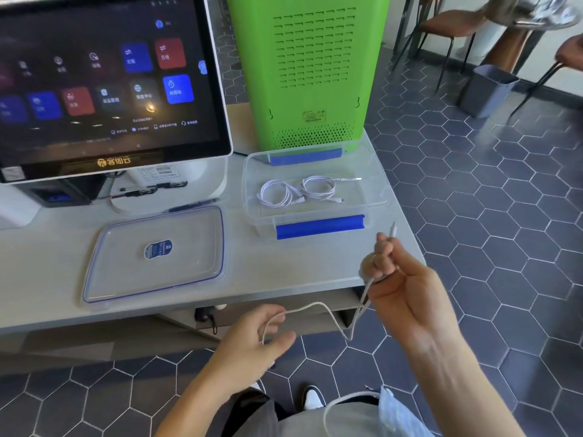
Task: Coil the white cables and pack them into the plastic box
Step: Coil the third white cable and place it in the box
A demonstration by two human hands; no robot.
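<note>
in the head view, the person's right hand [399, 275] is raised just off the near right corner of the pale table [47, 272], its fingers curled round one end of a white cable [318, 305], whose plug tip sticks up above the fingertips. the cable drops from that hand, dips in a sagging v below the table edge and rises to the left hand [262, 335], where thumb and fingers pinch it in a small loop. the clear plastic box [252, 184] with blue clips sits open on the table, in front of a green ventilated cabinet [310, 74], and two coiled white cables [299, 190] lie side by side on its floor. the box's transparent lid [126, 272] lies flat on the table to the left, just beside the box. a touchscreen terminal [107, 83] stands behind the lid. a grey bin [485, 89] stands on the hexagon-tiled floor far right.
</note>
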